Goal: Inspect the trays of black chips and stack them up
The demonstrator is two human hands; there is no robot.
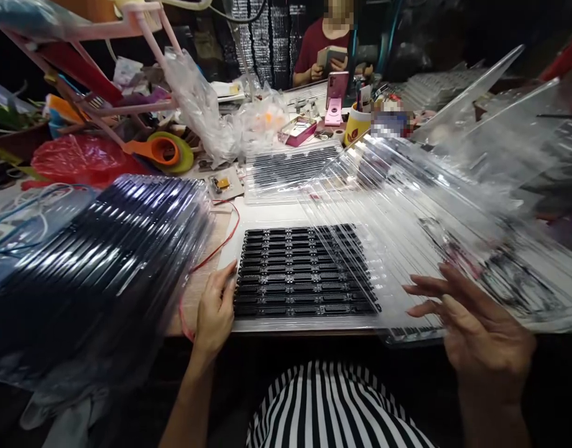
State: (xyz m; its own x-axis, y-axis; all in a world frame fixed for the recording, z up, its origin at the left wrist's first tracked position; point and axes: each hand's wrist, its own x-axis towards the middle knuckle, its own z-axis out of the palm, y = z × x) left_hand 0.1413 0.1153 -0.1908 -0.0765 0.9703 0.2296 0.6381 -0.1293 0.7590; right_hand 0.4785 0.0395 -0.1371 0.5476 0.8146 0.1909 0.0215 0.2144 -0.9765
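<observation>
In front of me lies a clear plastic tray (309, 323) filled with rows of black slotted connector strips (304, 274). My left hand (214, 308) is at the tray's left edge, thumb and fingers closed on its rim. To the right, an empty-looking ribbed clear tray (398, 205) is tilted and partly overlaps the filled one. My right hand (477, 323) is beside this ribbed tray's near part, its fingers apart and nothing visibly gripped. Whether the fingertips touch the plastic, I cannot tell.
A tall stack of filled trays (104, 249) stands at the left. Behind the work lies another filled tray (290, 165). A red wire (225, 239), a yellow cup (358, 124), a pink phone stand (333, 112) and plastic bags (202, 106) crowd around. Across the table sits a person (309, 53).
</observation>
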